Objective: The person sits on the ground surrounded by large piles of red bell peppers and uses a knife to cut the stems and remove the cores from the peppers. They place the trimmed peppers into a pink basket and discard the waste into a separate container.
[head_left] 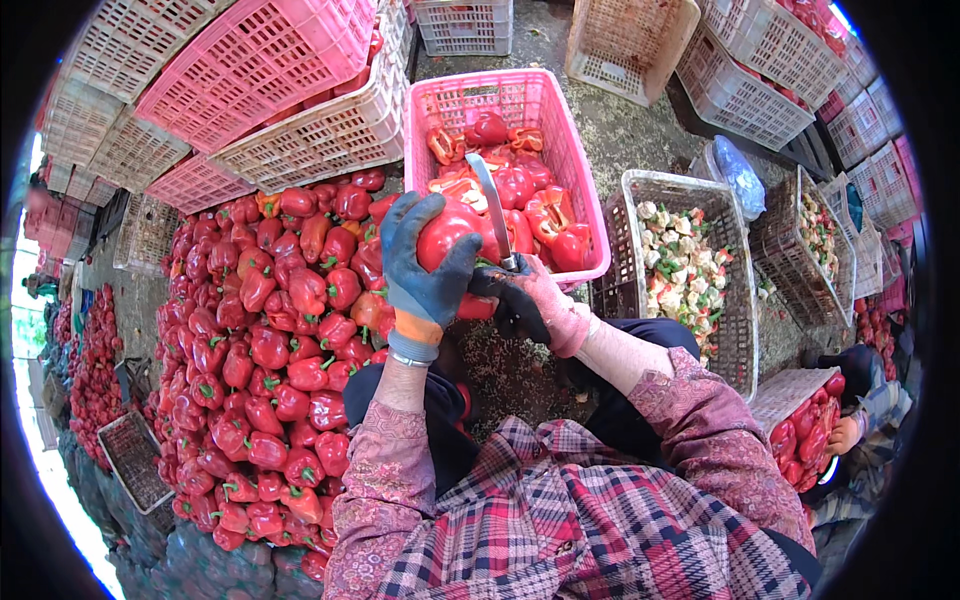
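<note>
My left hand (425, 262), in a blue rubber-coated glove with an orange cuff, grips a whole red bell pepper (450, 229). My right hand (525, 296) wears a pink and black glove and holds a knife (491, 199) by its handle. The curved blade points up and away from me, beside the pepper. Both hands are close together over the near edge of a pink plastic crate (592, 217). Inside that crate lie red peppers cut open, such as a hollow half (550, 210). Part of another red piece (476, 306) shows beneath my hands.
At my left spreads a large heap of red peppers (270, 345). A crate (628, 247) of cut pepper cores (682, 255) stands at right. Stacked crates (315, 142) rise at the back left. Another person's hand (845, 435) is beside peppers at far right.
</note>
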{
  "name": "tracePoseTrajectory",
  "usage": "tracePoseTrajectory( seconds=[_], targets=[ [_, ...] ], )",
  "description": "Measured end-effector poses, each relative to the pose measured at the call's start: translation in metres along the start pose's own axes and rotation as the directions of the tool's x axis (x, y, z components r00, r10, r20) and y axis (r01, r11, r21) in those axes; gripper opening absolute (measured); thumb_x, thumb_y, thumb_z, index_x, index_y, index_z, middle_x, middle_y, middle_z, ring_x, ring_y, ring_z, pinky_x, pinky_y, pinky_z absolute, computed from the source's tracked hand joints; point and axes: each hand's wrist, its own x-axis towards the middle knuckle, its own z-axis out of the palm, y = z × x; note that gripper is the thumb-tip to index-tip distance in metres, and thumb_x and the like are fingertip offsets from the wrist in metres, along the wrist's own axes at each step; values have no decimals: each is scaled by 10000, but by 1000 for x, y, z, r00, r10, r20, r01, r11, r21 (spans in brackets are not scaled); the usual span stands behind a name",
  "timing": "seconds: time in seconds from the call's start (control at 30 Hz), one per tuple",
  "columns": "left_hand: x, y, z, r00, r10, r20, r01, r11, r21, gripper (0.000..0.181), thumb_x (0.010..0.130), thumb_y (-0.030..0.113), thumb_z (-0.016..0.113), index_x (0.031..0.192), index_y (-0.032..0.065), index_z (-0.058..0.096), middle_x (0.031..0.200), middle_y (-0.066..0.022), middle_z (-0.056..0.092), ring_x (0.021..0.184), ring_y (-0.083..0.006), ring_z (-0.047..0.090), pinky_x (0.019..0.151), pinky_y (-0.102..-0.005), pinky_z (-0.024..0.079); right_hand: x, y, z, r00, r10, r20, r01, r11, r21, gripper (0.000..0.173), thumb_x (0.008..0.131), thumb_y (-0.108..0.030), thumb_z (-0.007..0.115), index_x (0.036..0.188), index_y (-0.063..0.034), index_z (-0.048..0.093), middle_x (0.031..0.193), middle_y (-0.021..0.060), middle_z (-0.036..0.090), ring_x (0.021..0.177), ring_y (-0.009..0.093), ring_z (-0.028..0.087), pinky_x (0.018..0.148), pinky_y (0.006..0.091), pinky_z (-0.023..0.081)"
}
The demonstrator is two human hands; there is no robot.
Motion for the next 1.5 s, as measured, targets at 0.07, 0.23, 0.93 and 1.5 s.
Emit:
tracePoseTrajectory(
  seconds=[0.07, 0.23, 0.93, 1.5],
  targets=[
    [4, 5, -3, 966, -234, 112, 251, 953, -170, 407, 795, 147, 720, 1169, 28, 611, 1213, -181, 583, 1146, -305, 558, 1000, -380, 437, -2, -4, -1, 999, 25, 29, -27, 998, 58, 189, 880, -193, 709, 1023, -71, 692, 756, -64, 631, 643, 17, 530, 522, 219, 405],
    [-2, -5, -5, 950, -104, 294, 200, 926, -319, 319, 886, 115, 604, 1172, -25, 592, 1229, -167, 584, 1154, -262, 559, 994, -332, 434, -12, -22, 13, 950, -312, 5, 309, 940, -141, 258, 844, -157, 754, 1055, -45, 657, 797, -75, 601, 727, 17, 505, 621, 236, 440],
    [-5, 19, 0, 856, -516, 20, 517, 856, -10, 810, 739, 577, 735, 1337, 76, 518, 1488, -253, 311, 1396, -395, 293, 1133, -430, 297, -96, -39, -269, 677, -412, -610, 56, 855, -515, 330, 933, -248, 630, 1239, -136, 580, 713, -6, 593, 492, 85, 500, 403, 219, 363],
    [-262, -157, -134, 621, -774, 124, 396, 447, 802, 693, 755, 442, 684, 1301, 47, 522, 1365, -207, 476, 1271, -397, 435, 1035, -494, 389, -8, -49, 8, 945, -214, -249, 52, 847, -529, 365, 973, -243, 577, 1300, -80, 568, 981, 57, 704, 497, 10, 471, 400, 158, 345]
  ],
)
